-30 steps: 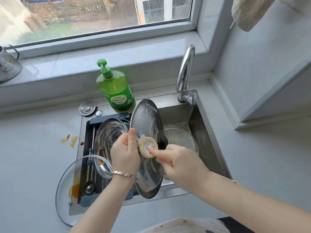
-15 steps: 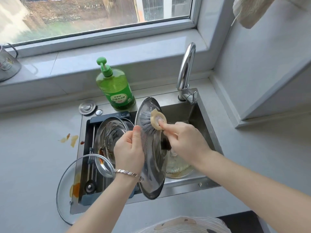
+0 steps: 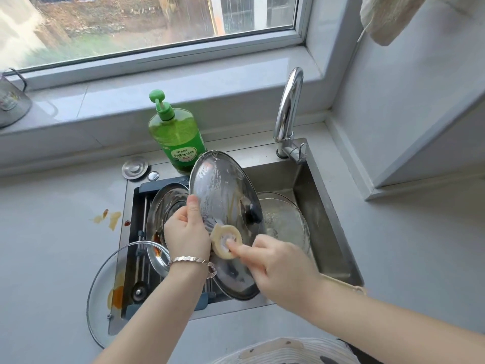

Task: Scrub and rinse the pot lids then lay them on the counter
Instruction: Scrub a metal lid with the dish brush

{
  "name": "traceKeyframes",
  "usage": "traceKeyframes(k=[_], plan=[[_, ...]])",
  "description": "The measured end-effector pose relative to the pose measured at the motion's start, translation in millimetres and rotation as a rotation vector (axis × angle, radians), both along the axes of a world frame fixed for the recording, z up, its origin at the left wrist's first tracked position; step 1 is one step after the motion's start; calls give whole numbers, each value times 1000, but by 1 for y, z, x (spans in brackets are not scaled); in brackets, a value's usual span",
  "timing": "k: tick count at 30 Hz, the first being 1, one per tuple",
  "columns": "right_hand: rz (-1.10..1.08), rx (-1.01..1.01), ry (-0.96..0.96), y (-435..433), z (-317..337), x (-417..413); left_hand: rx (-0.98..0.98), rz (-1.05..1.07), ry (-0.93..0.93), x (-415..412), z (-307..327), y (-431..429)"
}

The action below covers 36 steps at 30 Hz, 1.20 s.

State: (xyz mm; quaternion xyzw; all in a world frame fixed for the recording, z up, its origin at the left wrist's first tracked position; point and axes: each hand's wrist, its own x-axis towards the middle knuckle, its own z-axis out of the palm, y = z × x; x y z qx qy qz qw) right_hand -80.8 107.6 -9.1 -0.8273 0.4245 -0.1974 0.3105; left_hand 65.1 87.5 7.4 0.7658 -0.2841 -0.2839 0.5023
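The left hand is gripping the rim of a stainless steel pot lid. Its thumb is lying on the soapy top face and its other fingers are curling at the edge. It is holding the lid on edge above the sink. The right hand, motion-blurred, is pinching a round beige scrub brush and pressing it against the lid's lower half, below the black knob. A glass lid bearing orange residue is lying across the sink's front left corner and the counter. A second steel lid is sitting in the drain rack. A green dish soap bottle is standing behind the sink, near the faucet.
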Motion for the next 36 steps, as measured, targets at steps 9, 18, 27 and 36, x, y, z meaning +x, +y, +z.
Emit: traceKeyframes(k=[9, 18, 27, 36], plan=[[-257, 207, -156, -27, -14, 3, -7, 81, -36, -4, 15, -3], [-388, 418, -267, -48, -13, 7, 54, 98, 49, -9, 16, -2], [-423, 438, -188, -41, -17, 1, 110, 75, 67, -7, 10, 3], [-369, 491, -178, -43, -8, -2, 66, 38, 57, 1, 10, 5]])
